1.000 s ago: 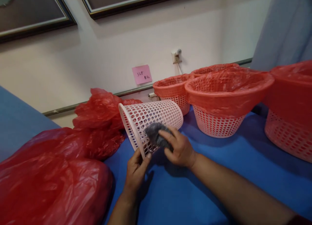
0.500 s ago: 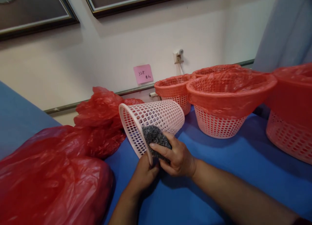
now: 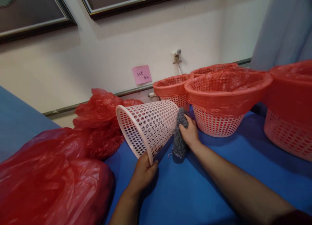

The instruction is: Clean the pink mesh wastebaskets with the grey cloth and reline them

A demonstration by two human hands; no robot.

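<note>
Left hand (image 3: 144, 170) is gripping tipped basket (image 3: 148, 126) by its rim; right hand (image 3: 189, 133) is pressing grey cloth (image 3: 179, 134) (fingers wrapped) against its base.

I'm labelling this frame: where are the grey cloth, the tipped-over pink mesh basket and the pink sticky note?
grey cloth (image 3: 178, 143): head view, its hanging lower part.
pink mesh basket (image 3: 151, 121): head view, middle of its side wall.
pink sticky note (image 3: 141, 74): head view, centre of the paper.

Bare counter (image 3: 195, 192) lies open behind my right hand (image 3: 189, 134); lined baskets (image 3: 219, 121) crowd just beyond it, and red bags (image 3: 48, 179) block me left of my left hand (image 3: 143, 171).
</note>
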